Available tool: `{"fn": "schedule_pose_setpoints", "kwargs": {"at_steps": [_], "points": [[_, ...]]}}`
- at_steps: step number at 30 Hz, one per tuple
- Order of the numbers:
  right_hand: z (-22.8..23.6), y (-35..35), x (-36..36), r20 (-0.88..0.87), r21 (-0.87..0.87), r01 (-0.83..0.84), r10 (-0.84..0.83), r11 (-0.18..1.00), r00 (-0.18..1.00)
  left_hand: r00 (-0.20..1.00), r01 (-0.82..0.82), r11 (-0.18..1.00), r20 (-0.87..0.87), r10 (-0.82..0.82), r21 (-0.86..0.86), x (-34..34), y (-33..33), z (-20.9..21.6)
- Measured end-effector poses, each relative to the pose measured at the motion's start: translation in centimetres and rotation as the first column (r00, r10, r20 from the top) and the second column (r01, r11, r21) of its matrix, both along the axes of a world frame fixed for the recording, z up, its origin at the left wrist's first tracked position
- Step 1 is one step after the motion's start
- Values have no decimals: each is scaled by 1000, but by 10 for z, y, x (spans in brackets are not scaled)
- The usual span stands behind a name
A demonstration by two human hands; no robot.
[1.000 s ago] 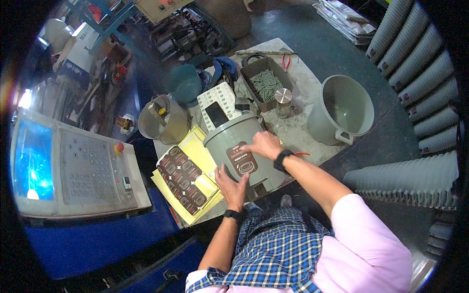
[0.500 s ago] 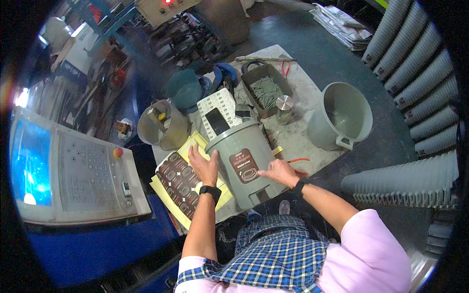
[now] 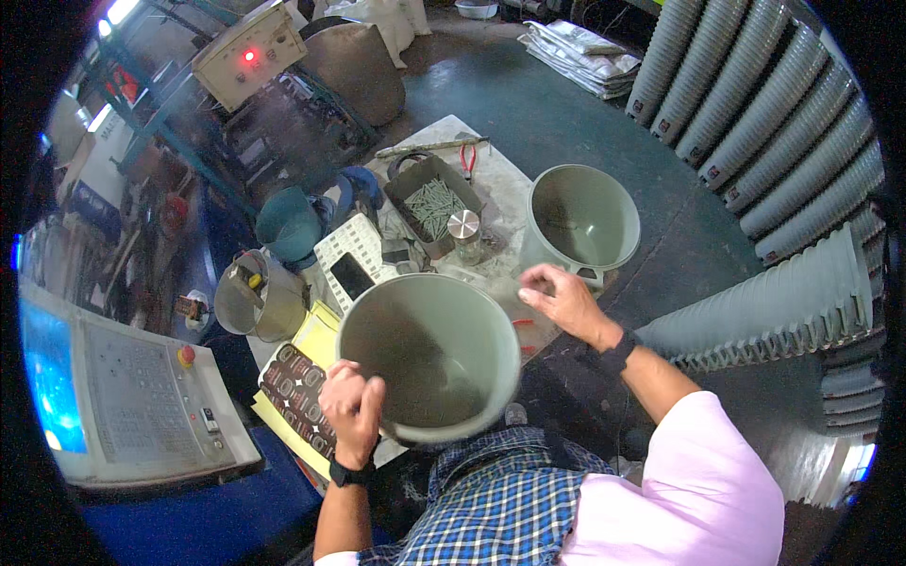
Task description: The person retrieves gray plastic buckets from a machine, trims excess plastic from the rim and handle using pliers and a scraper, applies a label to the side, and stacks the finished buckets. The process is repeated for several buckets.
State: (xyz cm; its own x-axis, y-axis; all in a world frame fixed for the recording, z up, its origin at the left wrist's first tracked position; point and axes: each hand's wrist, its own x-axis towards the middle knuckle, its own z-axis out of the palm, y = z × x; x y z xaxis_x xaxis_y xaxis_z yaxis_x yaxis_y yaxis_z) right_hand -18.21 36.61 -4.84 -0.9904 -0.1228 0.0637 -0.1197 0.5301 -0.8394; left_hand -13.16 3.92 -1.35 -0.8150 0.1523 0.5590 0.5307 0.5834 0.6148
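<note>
A grey-green plastic bucket (image 3: 425,354) is right in front of me, its mouth facing up toward me. My left hand (image 3: 351,407) is closed over its near left rim. Just off the bucket's right side hovers my right hand (image 3: 571,307), fingers loosely bent and thumb apart, with nothing seen in it. Beside my left hand lies a sheet of dark brown stickers (image 3: 294,387) on yellow backing paper (image 3: 319,325). A second, similar bucket (image 3: 585,217) stands at the table's far right. The label on the bucket's outer wall is out of sight.
On the table (image 3: 505,174) are a metal bin of small grey rods (image 3: 432,209), a lidded jar (image 3: 464,236), red-handled pliers (image 3: 468,160), a phone (image 3: 351,275) and a tub with tools (image 3: 260,292). A control panel (image 3: 142,387) stands left; stacked buckets (image 3: 764,311) lie right.
The bucket has tipped so its mouth faces me and its label has left view. My left hand has gone from the sticker sheet to the rim; my right hand has come off the label.
</note>
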Motion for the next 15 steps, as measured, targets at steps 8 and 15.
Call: {"fn": "schedule_pose_setpoints", "kwargs": {"at_steps": [8,15], "points": [[12,-37,-1,168,-61,-571,573,818,802,731,680,734,88,-677,-4,38,41,86],[109,75,17,-484,-42,-41,16,998,875,938,49,900,-331,108,433,90,1,109]]}}
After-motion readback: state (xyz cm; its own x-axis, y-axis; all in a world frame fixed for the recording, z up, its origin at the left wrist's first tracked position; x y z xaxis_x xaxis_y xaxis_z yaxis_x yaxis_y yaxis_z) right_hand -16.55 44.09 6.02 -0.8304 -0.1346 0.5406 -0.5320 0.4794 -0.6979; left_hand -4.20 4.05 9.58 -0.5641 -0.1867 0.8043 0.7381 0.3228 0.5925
